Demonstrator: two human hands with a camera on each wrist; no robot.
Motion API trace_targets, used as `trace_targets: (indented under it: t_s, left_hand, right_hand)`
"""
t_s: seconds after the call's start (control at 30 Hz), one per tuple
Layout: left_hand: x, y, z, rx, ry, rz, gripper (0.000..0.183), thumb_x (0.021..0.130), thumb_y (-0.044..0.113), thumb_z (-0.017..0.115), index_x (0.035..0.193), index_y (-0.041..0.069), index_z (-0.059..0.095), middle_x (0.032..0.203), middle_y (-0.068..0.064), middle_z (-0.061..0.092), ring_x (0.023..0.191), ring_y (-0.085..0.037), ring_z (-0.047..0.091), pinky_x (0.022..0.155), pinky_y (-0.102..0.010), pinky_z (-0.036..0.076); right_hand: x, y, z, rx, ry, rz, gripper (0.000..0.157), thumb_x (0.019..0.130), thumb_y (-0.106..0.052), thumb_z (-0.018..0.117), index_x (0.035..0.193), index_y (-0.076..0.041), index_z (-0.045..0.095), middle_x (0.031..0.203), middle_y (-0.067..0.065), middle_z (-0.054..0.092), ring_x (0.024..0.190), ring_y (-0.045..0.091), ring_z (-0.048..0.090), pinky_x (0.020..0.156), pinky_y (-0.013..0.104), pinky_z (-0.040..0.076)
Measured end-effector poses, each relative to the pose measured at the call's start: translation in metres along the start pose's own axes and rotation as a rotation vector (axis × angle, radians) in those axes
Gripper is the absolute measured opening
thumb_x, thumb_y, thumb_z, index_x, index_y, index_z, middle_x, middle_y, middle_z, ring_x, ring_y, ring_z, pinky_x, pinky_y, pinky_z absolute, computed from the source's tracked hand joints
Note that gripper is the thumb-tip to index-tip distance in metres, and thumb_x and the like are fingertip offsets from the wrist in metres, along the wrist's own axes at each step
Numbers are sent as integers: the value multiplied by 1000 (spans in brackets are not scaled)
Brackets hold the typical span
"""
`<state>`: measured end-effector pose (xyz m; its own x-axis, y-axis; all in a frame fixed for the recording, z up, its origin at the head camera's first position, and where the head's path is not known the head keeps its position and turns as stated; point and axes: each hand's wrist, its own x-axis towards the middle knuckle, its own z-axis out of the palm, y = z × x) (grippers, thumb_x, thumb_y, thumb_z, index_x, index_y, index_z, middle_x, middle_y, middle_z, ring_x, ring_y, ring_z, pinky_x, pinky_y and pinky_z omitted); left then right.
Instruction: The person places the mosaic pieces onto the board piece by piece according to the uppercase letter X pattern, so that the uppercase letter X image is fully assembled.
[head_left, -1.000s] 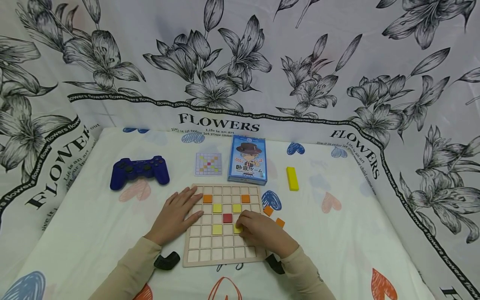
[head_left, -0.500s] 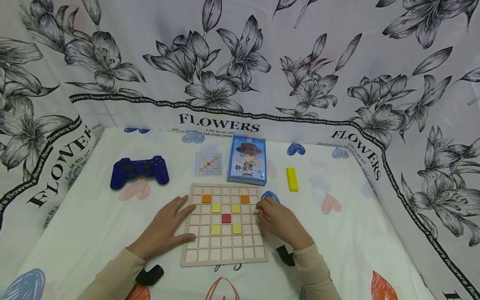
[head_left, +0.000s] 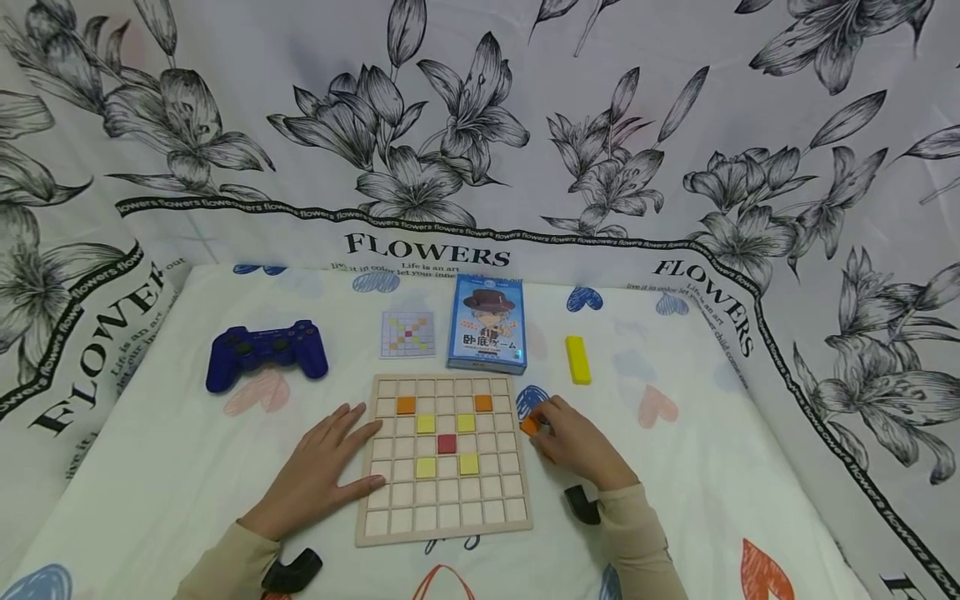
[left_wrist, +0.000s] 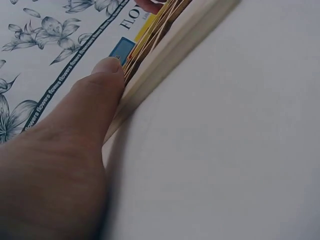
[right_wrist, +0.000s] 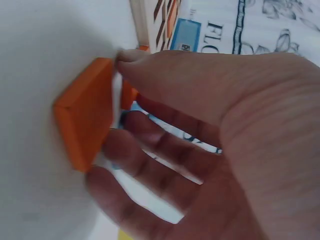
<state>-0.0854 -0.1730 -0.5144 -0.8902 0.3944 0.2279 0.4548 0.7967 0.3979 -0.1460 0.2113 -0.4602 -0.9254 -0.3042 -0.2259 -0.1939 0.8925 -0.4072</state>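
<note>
In the head view a wooden grid board [head_left: 442, 534] lies flat, with orange, yellow and red square tiles in some cells. My left hand [head_left: 315, 471] rests at its left side, fingers spread and thumb [left_wrist: 100, 85] against the edge. Beyond the board's right edge, my right hand [head_left: 581, 442] pinches an orange tile [head_left: 529, 426] between thumb and index finger. In the right wrist view a second orange tile [right_wrist: 85, 115] lies on the sheet beside the other fingers; the hand hides it in the head view.
Behind the board are a small pattern card [head_left: 408, 335] and a blue card-game box [head_left: 487, 323]. A blue game controller [head_left: 266, 354] lies at the left, a yellow block [head_left: 577, 360] at the right. The floral cloth [head_left: 615, 150] hangs at the back.
My right hand has left the yellow tile in the board's lower right and moved right to the loose orange tile. My left hand has slid down and left along the board's edge.
</note>
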Motion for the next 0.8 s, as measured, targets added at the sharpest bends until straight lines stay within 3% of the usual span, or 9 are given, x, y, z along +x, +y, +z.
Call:
trace_targets:
  t_s: [0.17,0.43,0.53,0.8]
  left_hand:
    - [0,2,0,14,8,22,74,83,60,63,144,22,45,154,-7,33,142,-36,25,109,-55,26]
    - [1,-1,0,21,11,58,65,85,59,61,141,29,48,155,-6,32,143,-35,24,111,-53,23]
    - [1,-2,-1,14,1,63,62,86,58,60,141,31,48,155,-6,31,143,-35,23,111,-53,22]
    - [-3,-5,-3,-13,3,68,58,87,56,61,140,35,49,155,-7,31,143,-36,23,111,-54,22]
  right_hand:
    - [-3,3,4,42,43,13,22,91,-22,65,112,-14,63,108,-2,58,84,12,52,80,31,52]
    - [-4,0,0,76,47,45,23,91,-18,63,112,-12,57,105,-1,55,81,13,50,72,27,50]
    - [-8,-11,-4,64,63,-24,21,91,-16,64,110,-14,56,104,-4,53,83,12,52,71,25,50]
    - [-18,-53,-3,-23,54,-321,19,92,-17,64,110,-15,57,110,-7,51,88,7,54,74,20,54]
